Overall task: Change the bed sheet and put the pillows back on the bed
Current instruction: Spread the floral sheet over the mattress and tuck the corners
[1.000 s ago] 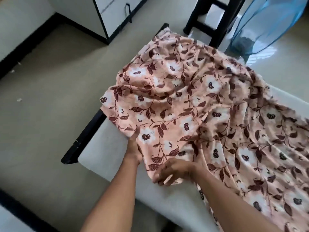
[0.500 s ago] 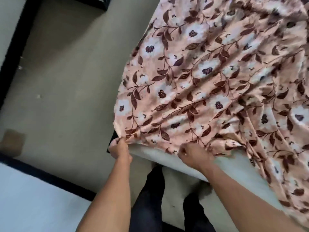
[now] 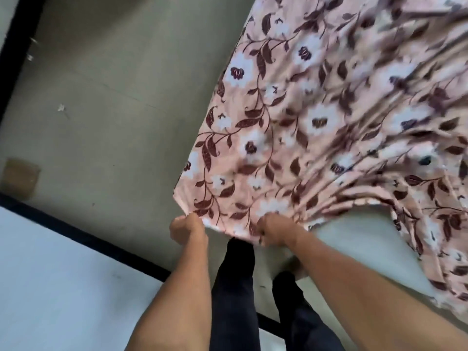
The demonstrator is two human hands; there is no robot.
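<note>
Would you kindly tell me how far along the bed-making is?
The floral sheet already lies over much of the mattress. In hand: the left hand and right hand both hold its near edge at the corner. Left: bare mattress shows beside the right hand, and no pillows are in view.

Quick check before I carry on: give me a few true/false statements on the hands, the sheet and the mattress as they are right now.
1. The left hand and the right hand both grip the near edge of the floral sheet. True.
2. The floral sheet covers the whole mattress. False: a bare white part of the mattress shows just right of the right hand.
3. A pillow lies on the floral sheet. False: no pillow is in view.
4. The left hand holds the floral sheet near its corner, over the floor. True.
</note>
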